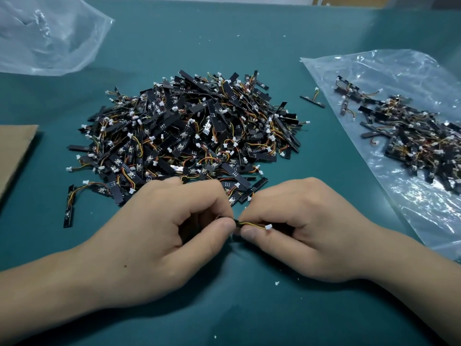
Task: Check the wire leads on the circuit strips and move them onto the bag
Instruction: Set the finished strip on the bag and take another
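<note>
Green table mat (pixel 249 41) fills the view. At centre sits the main pile (pixel 189 131) of black circuit strips w/ red-yellow-orange wire leads & white plugs, heaped & tangled. At R, a clear plastic bag (pixel 399 71) lies flat on the mat, w/ a smaller pile (pixel 411 136) of the same strips on it, toward its far R side. A 2nd clear bag (pixel 45 33), crumpled, is at top L, well apart from the rest. Left hand (pixel 159 233) & right hand (pixel 306 226) are close together just in front of the main pile, fingers curled; each pinches one end of the held strip (pixel 252 224) betw. thumb & forefinger, thumb tips nearly touching. Brown cardboard sheet (pixel 12 151) lies at the L edge. One loose strip (pixel 313 101) rests on the mat betw. main pile & bag, just off the bag's edge. Another loose strip (pixel 69 208) lies at the pile's front-L corner. The held strip is mostly hidden by fingers; only its wires & white plug (pixel 269 227) show, by the R thumb. Tiny white bits (pixel 277 283) dot the mat near the R wrist.
</note>
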The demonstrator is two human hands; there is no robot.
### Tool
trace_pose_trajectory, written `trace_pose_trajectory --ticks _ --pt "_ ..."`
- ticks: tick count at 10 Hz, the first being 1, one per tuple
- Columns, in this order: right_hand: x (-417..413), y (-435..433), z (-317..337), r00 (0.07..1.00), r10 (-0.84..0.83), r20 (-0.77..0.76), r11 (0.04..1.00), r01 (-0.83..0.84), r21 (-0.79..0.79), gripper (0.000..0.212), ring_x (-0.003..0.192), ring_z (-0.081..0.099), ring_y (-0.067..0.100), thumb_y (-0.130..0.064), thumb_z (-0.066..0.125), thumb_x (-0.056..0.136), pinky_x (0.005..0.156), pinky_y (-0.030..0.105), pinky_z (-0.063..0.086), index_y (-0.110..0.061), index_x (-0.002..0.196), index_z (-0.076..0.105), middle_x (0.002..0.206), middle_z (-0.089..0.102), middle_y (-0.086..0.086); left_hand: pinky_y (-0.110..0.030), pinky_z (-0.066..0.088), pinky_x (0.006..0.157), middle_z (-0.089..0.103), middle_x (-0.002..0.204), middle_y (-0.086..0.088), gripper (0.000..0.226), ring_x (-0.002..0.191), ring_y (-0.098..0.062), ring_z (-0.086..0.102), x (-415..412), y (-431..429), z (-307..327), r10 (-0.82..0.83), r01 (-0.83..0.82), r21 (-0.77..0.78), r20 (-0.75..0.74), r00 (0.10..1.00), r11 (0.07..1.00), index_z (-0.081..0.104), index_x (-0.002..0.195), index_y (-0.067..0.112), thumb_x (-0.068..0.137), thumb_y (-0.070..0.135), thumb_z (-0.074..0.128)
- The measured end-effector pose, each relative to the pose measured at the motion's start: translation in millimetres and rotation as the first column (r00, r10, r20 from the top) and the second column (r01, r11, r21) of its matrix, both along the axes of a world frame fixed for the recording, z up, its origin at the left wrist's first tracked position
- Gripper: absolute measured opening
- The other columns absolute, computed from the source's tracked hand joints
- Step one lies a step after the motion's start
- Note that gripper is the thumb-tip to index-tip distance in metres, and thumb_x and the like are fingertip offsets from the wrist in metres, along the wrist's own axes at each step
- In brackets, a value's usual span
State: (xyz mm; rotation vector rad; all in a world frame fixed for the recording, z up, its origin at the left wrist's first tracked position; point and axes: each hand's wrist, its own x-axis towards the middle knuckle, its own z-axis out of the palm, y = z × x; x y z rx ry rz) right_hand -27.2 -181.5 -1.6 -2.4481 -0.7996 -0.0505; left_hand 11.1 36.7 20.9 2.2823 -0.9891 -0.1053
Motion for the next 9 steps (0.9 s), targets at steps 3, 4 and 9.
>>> trace_pose_trajectory --ticks 3,4,9 --pt "-1 0 3 1.0 -0.023 -0.021 1.0 0.023 -0.014 0.02 0.069 0.038 0.003 -0.034 0.053 0.102 0.061 0.034 0.045 -0.023 0.092 0.067 0.076 0.045 -0.02 -0.026 0.035 0.07 0.068 0.077 0.0 0.021 0.073 -0.025 0.064 1 4 -3 0.001 0.001 0.027 -0.048 0.999 1.0 0.076 0.081 0.013 0.083 0.029 0.063" --pt "-1 0 3 0.999 -0.021 -0.032 1.0 0.021 -0.001 0.019 0.069 0.038 0.0 -0.032 0.055 0.102 0.063 0.029 0.042 -0.022 0.091 0.068 0.076 0.044 -0.02 -0.028 0.036 0.07 0.069 0.077 -0.001 0.022 0.073 -0.027 0.063 -1 7 -7 0.004 -0.002 0.033 -0.05 0.999 0.999 0.076 0.081 0.013 0.081 0.031 0.064" --pt "-1 1 4 0.999 0.005 -0.039 1.0 -0.006 -0.028 0.027 0.063 0.039 0.013 -0.035 0.053 0.098 0.056 0.042 0.042 -0.021 0.074 0.053 0.066 0.041 -0.012 -0.024 0.035 0.069 0.066 0.071 0.0 0.015 0.068 -0.023 0.06 -3 7 -7 0.004 -0.004 0.03 0.001 1.0 1.0 0.074 0.074 0.014 0.077 0.027 0.066"
